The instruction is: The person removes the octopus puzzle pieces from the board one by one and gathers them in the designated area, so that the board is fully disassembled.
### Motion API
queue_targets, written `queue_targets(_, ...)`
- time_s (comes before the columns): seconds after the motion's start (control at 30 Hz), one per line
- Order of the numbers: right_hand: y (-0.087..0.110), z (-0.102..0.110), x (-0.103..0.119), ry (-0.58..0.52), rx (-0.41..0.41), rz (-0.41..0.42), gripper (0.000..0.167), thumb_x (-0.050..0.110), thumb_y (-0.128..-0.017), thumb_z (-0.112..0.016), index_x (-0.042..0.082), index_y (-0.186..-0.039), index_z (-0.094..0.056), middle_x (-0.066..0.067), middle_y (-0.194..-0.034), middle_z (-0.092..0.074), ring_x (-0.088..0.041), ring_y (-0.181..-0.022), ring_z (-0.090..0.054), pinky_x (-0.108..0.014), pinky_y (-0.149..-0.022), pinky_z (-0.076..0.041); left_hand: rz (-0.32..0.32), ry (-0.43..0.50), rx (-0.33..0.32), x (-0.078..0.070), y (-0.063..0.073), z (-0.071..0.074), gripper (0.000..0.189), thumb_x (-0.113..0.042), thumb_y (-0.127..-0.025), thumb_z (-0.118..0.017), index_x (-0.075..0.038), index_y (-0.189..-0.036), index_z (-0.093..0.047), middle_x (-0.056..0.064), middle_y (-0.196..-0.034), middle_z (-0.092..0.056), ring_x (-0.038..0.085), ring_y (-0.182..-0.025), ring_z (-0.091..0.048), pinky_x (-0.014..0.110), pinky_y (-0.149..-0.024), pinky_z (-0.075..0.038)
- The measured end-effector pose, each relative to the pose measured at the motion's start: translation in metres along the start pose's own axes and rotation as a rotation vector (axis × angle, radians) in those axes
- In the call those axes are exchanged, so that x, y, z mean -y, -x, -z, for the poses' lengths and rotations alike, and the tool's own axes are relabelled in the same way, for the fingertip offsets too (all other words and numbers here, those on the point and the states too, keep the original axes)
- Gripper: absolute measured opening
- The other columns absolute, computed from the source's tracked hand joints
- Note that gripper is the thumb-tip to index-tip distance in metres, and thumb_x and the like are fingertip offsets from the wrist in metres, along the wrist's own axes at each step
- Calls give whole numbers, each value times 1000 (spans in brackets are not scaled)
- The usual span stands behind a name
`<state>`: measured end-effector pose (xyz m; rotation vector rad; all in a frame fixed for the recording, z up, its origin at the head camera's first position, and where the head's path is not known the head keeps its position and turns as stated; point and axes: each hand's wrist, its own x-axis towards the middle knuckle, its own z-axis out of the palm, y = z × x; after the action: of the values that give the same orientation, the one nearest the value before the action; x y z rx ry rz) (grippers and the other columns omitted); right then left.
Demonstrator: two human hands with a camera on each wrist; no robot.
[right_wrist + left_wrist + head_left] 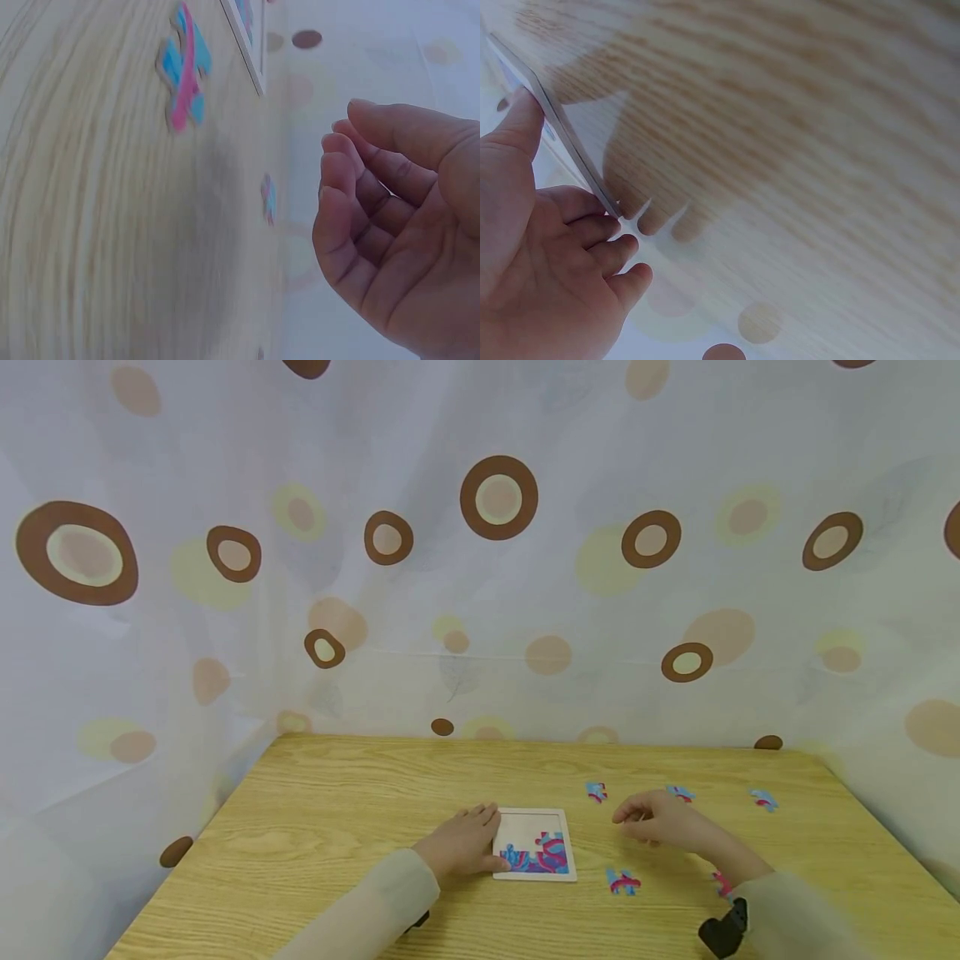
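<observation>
A white square puzzle tray (534, 880) lies on the wooden table, with joined blue, pink and purple puzzle pieces (553, 855) along its near and right side. My left hand (467, 842) rests at the tray's left side, thumb near the front corner and fingertips at the far corner. In the left wrist view, thumb and index finger touch the tray's edge (574, 142). My right hand (663, 820) hovers over the table to the right of the tray, fingers loosely bent and holding nothing. A loose puzzle piece (623, 882) lies in front of it, also seen in the right wrist view.
More loose pieces lie about the right half: one piece (596, 792) behind the tray's right corner, another piece (680, 793) behind my right hand, a third piece (764, 800) farther right. A pink piece (722, 885) is partly hidden by my right forearm. A patterned curtain (480, 610) surrounds the table.
</observation>
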<state>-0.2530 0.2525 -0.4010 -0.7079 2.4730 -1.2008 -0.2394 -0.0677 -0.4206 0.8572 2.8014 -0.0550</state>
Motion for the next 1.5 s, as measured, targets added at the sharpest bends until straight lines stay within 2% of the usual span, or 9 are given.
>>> queue_targets(0.17,-19,-21,10,50,12,62,16,5,-88,-57,-5,-100,-62,-6,-82,-58,-14,-58,-49,-28,-49,-46,-3,-17,-3,0,0,-1,78,-56,-88,-48,-4,-144,-31,9,-147,-27,21,-135,-24,35,-107,-24)
queue_targets(0.37,-35,-42,17,104,21,116,17,4,-86,-62,-4,-101,-62,-2,-83,-56,-14,-66,-51,-26,-56,-46,-2,-12,-4,1,-2,-2,78,-56,-88,-48,-5,-144,-31,9,-148,-27,21,-135,-23,35,-107,-24)
queue_targets(0.7,-49,-66,18,127,0,70,22,6,-85,-65,1,-105,-62,-5,-97,-56,-17,-77,-48,-28,-64,-46,6,-3,2,2,-4,-4,78,-56,-88,-47,-5,-144,-29,8,-148,-26,20,-135,-22,34,-108,-23)
queue_targets(0.87,-48,-71,23,134,-9,70,23,5,-84,-67,1,-106,-62,-6,-100,-55,-20,-85,-50,-34,-71,-46,2,-13,-3,2,-4,-5,78,-56,-88,-47,-5,-144,-29,8,-148,-26,20,-135,-23,34,-108,-23)
queue_targets(1.1,-51,-74,19,176,10,100,23,0,-84,-65,2,-106,-59,-7,-99,-51,-18,-76,-44,-29,-64,-42,-1,-11,-8,1,-3,-3,79,-57,-87,-48,-5,-144,-31,9,-147,-28,21,-135,-24,34,-107,-24)
queue_targets(1.23,-53,-74,18,193,16,90,25,-2,-84,-64,3,-107,-57,-6,-96,-48,-18,-75,-43,-28,-61,-41,3,-8,-8,1,-3,-3,78,-56,-87,-49,-5,-144,-31,8,-147,-28,21,-135,-24,35,-107,-24)
queue_targets(1.5,-54,-74,19,218,16,91,23,0,-85,-64,1,-108,-58,-6,-94,-46,-17,-73,-44,-26,-60,-42,5,2,-12,0,-1,-2,78,-56,-87,-49,-5,-143,-31,9,-147,-28,21,-134,-24,35,-107,-24)
